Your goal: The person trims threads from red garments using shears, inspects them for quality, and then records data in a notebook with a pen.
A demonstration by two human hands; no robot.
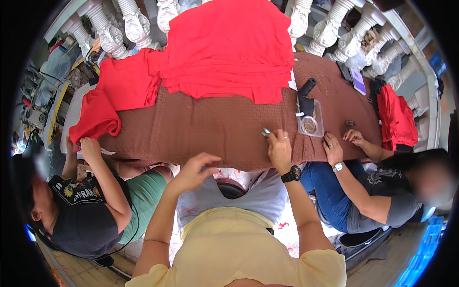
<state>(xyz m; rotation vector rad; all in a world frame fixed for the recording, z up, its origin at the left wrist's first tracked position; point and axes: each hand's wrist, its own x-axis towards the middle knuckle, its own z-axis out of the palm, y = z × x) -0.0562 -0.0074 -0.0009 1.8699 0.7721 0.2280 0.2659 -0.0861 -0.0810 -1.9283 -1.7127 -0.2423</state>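
Note:
My right hand point(279, 149) is over the front of the brown-covered table point(210, 129). Pinched in its fingers is a small tool with a pale green and metallic look point(266, 131), too small to name for certain. My left hand point(197, 168) hovers by the table's near edge with its fingers apart and nothing in them. Beyond both hands lies a stack of red garments point(229, 52), apart from them.
At left a person holds a red garment point(98, 119); more red cloth point(126, 79) lies behind it. To the right, another person's hands point(333, 148) rest near a clear plastic box point(311, 125) with tape and a black spool. A phone point(357, 82) and red bundle point(396, 117) are farther right.

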